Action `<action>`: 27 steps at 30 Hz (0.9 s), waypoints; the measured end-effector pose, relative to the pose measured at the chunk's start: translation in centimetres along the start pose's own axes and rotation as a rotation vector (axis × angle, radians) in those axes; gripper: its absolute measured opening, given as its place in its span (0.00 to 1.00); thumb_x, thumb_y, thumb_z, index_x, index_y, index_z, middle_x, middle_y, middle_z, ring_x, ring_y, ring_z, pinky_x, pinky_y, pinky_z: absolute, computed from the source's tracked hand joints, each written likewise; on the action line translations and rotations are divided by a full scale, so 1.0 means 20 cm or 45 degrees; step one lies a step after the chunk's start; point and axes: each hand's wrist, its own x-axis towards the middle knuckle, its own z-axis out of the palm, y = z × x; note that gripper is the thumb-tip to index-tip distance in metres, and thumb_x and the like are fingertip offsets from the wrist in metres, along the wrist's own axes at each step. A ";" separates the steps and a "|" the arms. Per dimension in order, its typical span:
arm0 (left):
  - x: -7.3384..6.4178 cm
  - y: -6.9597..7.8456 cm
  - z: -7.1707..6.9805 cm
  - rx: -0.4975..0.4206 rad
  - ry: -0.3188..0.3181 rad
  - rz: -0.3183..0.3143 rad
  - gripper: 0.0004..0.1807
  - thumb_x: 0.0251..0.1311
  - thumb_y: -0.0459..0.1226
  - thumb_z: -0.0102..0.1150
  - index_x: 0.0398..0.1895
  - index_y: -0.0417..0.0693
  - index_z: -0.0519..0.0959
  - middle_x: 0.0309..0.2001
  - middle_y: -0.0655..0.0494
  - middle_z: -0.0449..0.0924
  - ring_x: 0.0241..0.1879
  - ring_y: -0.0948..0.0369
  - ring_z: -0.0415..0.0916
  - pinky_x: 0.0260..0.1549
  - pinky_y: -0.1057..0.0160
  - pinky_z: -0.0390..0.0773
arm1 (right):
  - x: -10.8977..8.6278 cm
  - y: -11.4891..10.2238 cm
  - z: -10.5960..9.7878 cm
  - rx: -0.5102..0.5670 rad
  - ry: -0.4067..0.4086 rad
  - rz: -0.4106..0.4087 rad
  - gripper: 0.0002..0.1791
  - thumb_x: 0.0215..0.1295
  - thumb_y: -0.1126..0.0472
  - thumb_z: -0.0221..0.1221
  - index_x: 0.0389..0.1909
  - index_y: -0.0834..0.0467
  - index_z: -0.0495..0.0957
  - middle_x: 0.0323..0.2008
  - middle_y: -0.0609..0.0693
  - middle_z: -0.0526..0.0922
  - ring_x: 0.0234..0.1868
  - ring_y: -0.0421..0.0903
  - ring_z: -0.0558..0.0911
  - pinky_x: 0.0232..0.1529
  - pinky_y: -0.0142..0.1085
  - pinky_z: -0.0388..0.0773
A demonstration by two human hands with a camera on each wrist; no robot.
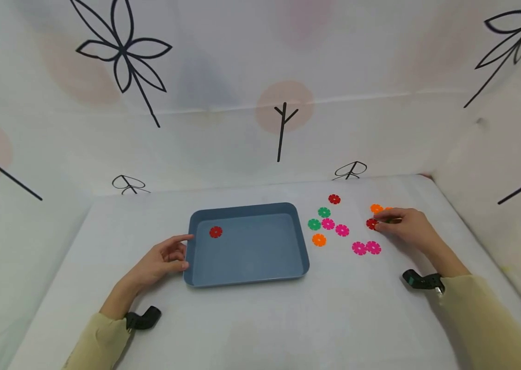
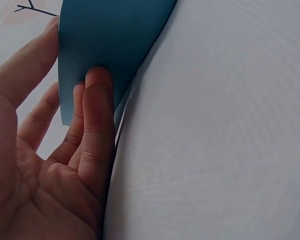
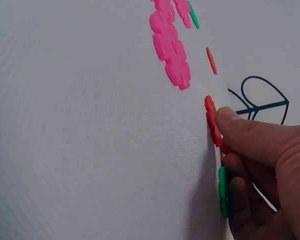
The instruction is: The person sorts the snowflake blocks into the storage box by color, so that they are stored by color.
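A blue-grey rectangular tray point(image 1: 246, 277) lies on the white table with one red notched plastic disc point(image 1: 216, 232) in it. My left hand point(image 1: 161, 262) touches the outside of the tray's left wall, its fingers against the wall and one fingertip at the rim. Right of the tray, my right hand point(image 1: 408, 226) has thumb and index finger at the edge of another red disc point(image 3: 213, 122), pinching it close to the table. A green disc point(image 3: 223, 192) is beside the curled lower fingers. Orange discs point(image 1: 376, 208) lie just beyond the hand, partly hidden.
Between tray and right hand lie several loose discs: pink ones point(image 1: 342, 230), green ones point(image 1: 314, 224), an orange one point(image 1: 319, 240) and a red one point(image 1: 334, 199). Two pink discs point(image 1: 366, 248) sit nearer the front. A cloth backdrop point(image 1: 223, 144) with drawn plants rises behind the table.
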 end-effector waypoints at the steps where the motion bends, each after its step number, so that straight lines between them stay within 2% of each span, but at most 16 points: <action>1: 0.00 0.00 0.00 -0.001 0.000 -0.002 0.37 0.60 0.29 0.66 0.72 0.35 0.62 0.45 0.41 0.70 0.35 0.63 0.76 0.38 0.68 0.77 | 0.00 0.00 0.01 -0.009 0.010 -0.001 0.23 0.63 0.53 0.67 0.55 0.62 0.81 0.49 0.62 0.81 0.53 0.61 0.74 0.44 0.43 0.75; 13: 0.00 0.00 0.00 0.007 0.006 -0.006 0.37 0.61 0.29 0.66 0.72 0.36 0.62 0.44 0.40 0.70 0.36 0.63 0.76 0.38 0.68 0.77 | 0.00 -0.03 0.04 0.004 0.077 -0.042 0.18 0.63 0.60 0.68 0.52 0.62 0.82 0.46 0.63 0.81 0.48 0.60 0.74 0.44 0.46 0.73; 19: 0.00 0.00 0.00 0.014 0.014 -0.024 0.37 0.61 0.31 0.66 0.72 0.36 0.62 0.44 0.41 0.70 0.36 0.62 0.76 0.39 0.68 0.77 | 0.01 -0.03 0.05 -0.025 0.055 -0.058 0.16 0.63 0.65 0.66 0.52 0.62 0.81 0.43 0.60 0.79 0.46 0.58 0.74 0.42 0.45 0.75; 27: 0.00 0.00 0.00 0.018 0.014 -0.018 0.37 0.61 0.31 0.67 0.72 0.36 0.62 0.45 0.41 0.70 0.36 0.62 0.76 0.38 0.68 0.77 | 0.01 -0.05 0.04 -0.094 0.017 -0.124 0.15 0.63 0.66 0.66 0.51 0.61 0.83 0.43 0.59 0.80 0.46 0.58 0.76 0.45 0.50 0.76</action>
